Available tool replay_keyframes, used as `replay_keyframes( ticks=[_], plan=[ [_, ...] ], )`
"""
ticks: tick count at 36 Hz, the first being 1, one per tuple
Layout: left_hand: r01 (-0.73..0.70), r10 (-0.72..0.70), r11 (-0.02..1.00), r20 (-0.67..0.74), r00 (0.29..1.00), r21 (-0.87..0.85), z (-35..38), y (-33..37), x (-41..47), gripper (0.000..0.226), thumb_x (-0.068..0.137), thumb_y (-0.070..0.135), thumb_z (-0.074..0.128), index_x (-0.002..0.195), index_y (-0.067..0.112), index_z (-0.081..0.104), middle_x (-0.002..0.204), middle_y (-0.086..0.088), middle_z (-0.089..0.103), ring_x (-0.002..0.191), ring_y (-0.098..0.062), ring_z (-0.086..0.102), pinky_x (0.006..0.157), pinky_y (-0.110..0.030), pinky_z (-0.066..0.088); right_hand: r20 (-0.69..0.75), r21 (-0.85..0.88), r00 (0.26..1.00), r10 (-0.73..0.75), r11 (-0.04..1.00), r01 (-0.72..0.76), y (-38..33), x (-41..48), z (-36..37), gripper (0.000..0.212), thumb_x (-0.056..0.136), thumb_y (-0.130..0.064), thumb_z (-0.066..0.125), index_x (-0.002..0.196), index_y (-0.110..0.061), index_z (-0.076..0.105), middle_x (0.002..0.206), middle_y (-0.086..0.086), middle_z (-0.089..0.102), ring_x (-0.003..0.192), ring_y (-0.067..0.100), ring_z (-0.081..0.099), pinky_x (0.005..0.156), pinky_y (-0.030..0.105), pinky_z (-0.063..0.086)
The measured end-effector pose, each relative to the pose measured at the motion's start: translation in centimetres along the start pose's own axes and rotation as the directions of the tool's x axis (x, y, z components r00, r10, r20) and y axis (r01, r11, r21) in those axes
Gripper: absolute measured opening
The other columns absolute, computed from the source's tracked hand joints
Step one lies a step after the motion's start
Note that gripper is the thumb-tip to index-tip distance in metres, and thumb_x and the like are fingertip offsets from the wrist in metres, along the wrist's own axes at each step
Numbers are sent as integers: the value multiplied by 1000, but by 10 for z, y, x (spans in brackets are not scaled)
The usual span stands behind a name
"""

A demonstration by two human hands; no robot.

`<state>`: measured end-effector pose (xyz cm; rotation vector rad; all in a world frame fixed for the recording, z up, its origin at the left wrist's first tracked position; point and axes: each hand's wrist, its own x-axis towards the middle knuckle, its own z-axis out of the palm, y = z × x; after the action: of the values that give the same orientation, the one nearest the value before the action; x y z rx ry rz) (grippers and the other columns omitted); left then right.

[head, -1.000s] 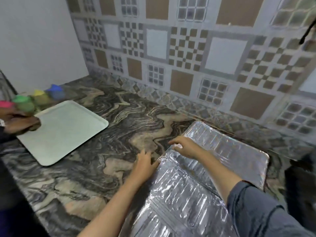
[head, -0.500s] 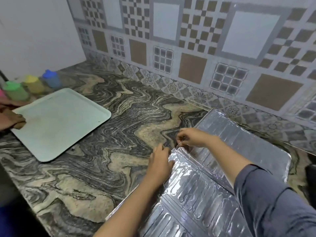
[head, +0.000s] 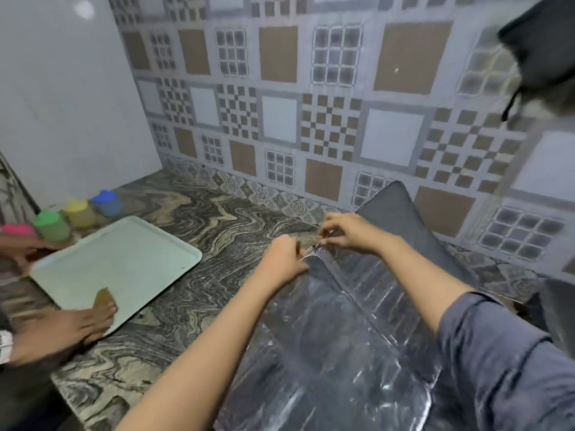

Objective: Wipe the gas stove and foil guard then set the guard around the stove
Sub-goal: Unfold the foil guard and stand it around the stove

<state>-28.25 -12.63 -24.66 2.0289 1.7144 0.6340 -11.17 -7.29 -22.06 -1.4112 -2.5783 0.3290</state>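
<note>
Marble counter [head: 186, 306]: lidded jars [head: 77, 213], contents unclear; pale tray [head: 124, 262] bare.

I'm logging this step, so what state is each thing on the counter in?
Foil guard: unfolded, far panel tilted up, both hands pinching its far edge.
Left hand: grip shut on foil.
Right hand: grip shut on foil.
Tray: flat, bare, another person's hand on its near edge.
Four jars: lids on.
</note>
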Motion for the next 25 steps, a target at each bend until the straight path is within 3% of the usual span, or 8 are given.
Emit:
replay_keyframes(
  ticks=[3,6,13,16,21,25],
  plan=[
    [-89,91,995,-48,995,41,-30,30,-8,14,75,9,62,86,3,68,90,-13,65,88,-27,59,75,-28,43,-94,22,996,-12,1000,15,-7,-12,-30,16,84,-24,66,98,-16,70,100,3,61,96,23,60,93,41,44],
    [-187,194,980,-115,974,63,-57,58,-20,12,78,10,62,87,3,68,86,-9,61,82,-22,55,68,-23,36,-198,53,980,-14,998,25,-15,-23,-60,14,84,-23,67,96,-17,70,99,1,61,93,20,61,91,41,46],
    [-375,377,925,-276,884,63,-95,103,-52,7,80,8,63,86,8,67,83,-6,65,75,-15,54,71,-30,45,-419,25,907,-44,998,60,-29,-43,-104,13,87,-18,61,98,-17,69,98,4,59,89,29,60,86,39,44],
    [-438,449,892,-310,838,110,-103,108,-66,5,80,9,65,83,12,67,76,4,59,71,-12,54,67,-23,44,-478,36,877,-43,997,69,-32,-53,-111,14,87,-15,60,98,-14,69,100,4,60,91,30,60,92,44,44],
    [-478,493,868,-340,801,133,-108,98,-93,6,76,11,71,82,12,69,76,8,58,70,-7,55,68,-13,42,-548,80,837,-3,995,56,-28,-65,-114,13,87,-11,58,96,-10,67,97,5,58,92,29,58,95,47,42],
    [-449,464,886,-264,846,118,-108,78,-111,10,75,20,66,84,15,69,85,2,66,81,-11,59,77,-23,47,-521,125,854,6,990,70,-20,-67,-109,9,87,-9,60,93,-8,67,90,1,51,92,30,57,90,44,46]
  ],
)
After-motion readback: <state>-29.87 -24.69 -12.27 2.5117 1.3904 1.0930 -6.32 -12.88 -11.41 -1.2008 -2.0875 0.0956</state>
